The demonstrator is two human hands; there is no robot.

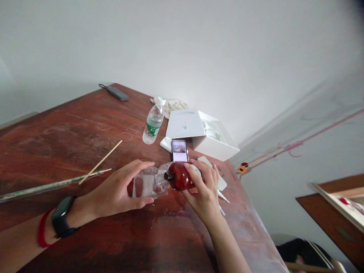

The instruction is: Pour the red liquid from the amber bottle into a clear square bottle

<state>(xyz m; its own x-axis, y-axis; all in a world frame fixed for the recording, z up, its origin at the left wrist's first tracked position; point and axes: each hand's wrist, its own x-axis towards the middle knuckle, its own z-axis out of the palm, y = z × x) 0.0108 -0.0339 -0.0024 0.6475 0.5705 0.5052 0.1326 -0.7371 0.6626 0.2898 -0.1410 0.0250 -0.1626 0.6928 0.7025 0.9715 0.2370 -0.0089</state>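
One left hand (116, 189) half-curled around a clear container (144, 185), right hand (207, 194) wrapped round a red-brown bottle (182, 176) at the container's three o'clock, neck toward nine.

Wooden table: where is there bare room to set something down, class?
The table has room left of the water bottle, between the gray looped device and the loose chopstick. It's crowded around the amber bottle, phone and white box.

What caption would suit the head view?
Left hand around a clear container, right hand holding a tilted brown bottle, over a table.
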